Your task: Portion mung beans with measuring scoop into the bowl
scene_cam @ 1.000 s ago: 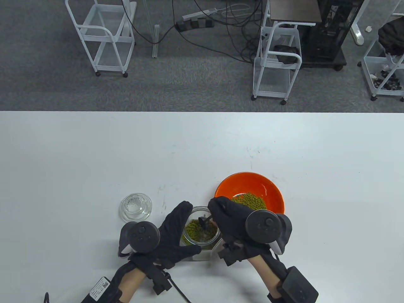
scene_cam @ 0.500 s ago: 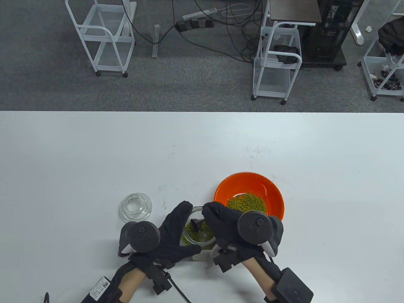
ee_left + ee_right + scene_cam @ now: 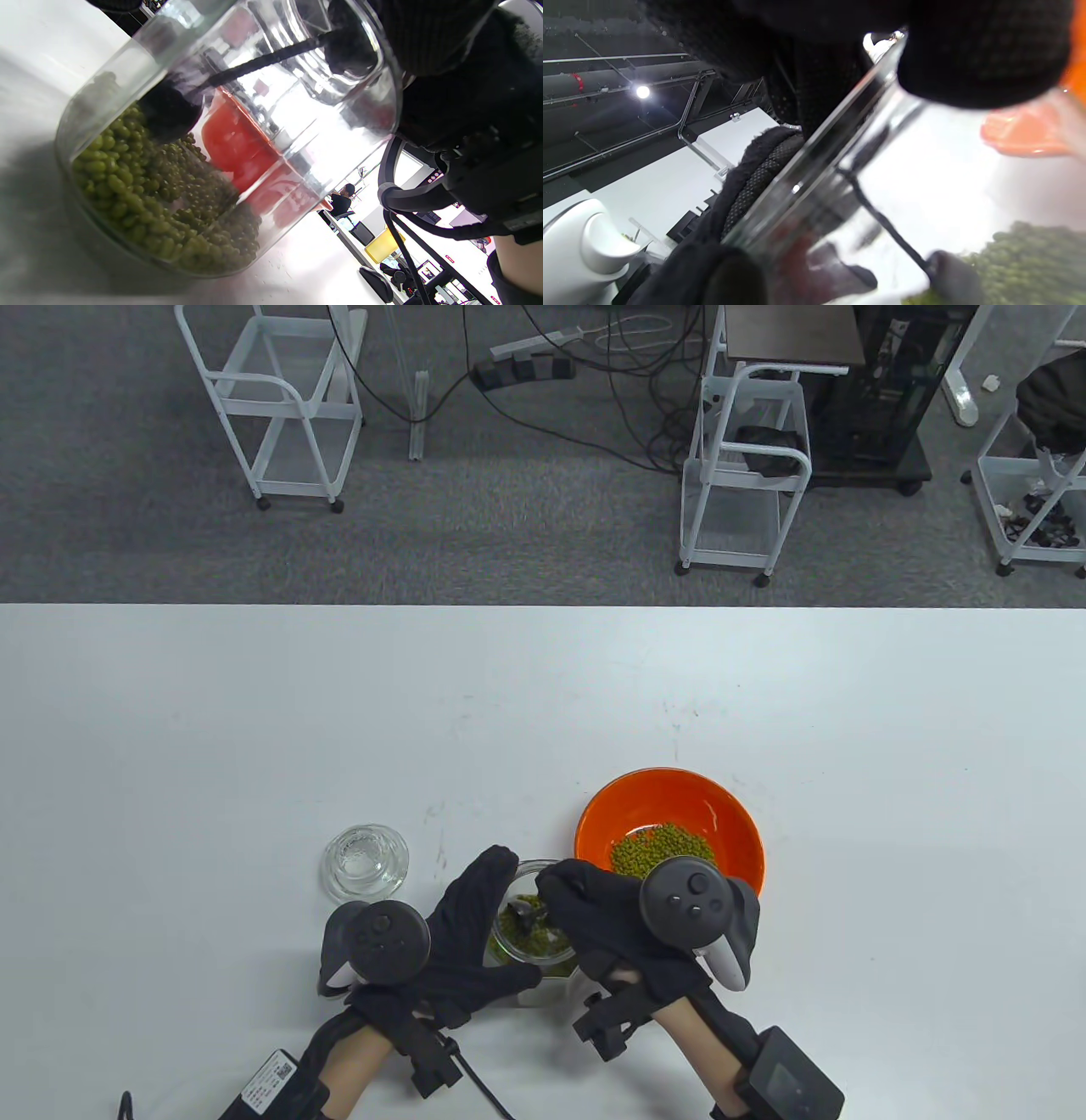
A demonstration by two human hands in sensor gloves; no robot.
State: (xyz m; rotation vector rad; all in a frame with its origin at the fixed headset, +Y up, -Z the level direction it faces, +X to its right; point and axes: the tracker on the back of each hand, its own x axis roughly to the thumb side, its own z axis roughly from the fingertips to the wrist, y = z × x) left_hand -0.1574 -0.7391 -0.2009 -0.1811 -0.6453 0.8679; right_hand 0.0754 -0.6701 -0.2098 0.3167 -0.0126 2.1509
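Note:
A clear glass jar (image 3: 536,943) of green mung beans (image 3: 144,199) stands near the table's front edge. My left hand (image 3: 472,926) grips it from the left, fingers and thumb curled round its wall. My right hand (image 3: 573,903) pinches the thin handle (image 3: 271,57) of a small black measuring scoop (image 3: 521,913) above the jar's mouth. The scoop's cup (image 3: 169,111) is inside the jar, touching the top of the beans (image 3: 1031,258). An orange bowl (image 3: 730,814) behind and to the right holds a small pile of mung beans (image 3: 662,851).
The jar's round glass lid (image 3: 365,861) lies on the white table (image 3: 254,712) left of my left hand. White wire carts, cables and a black stand are on the grey floor beyond the table's far edge.
My right hand has shifted left and turned over the jar, bringing the scoop's cup down onto the beans. The left hand, jar and bowl have stayed put.

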